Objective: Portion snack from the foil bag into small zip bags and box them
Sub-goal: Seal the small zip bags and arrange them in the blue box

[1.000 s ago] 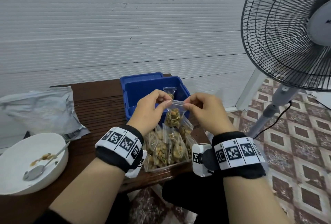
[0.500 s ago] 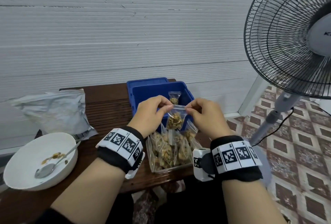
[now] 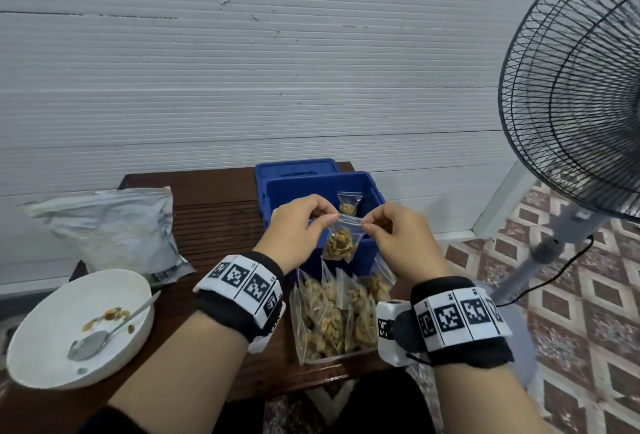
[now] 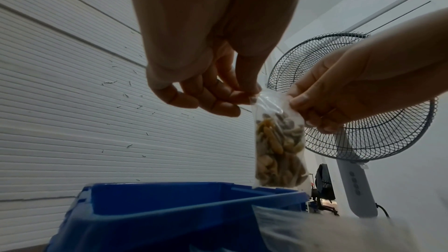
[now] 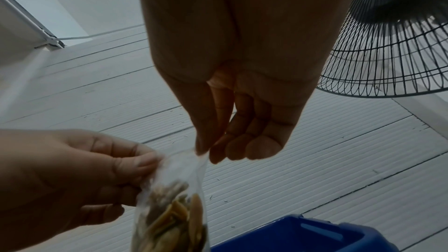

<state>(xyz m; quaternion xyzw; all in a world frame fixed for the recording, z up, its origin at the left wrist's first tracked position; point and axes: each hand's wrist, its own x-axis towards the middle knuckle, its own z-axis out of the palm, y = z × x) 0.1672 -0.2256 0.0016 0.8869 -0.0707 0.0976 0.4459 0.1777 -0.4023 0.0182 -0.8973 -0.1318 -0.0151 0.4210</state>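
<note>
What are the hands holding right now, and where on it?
A small filled zip bag, pinched at its top strip: left hand on the left corner, right hand on the right.

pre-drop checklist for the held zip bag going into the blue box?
1. Left hand and right hand pinch the zip bag at its top corners: ok.
2. Zip sealed along its whole length: cannot tell.
3. Snack settled at the bag's bottom: ok.
4. Blue box open, one filled bag inside, space left: ok.
5. Held bag hangs above the box's near rim: ok.
</note>
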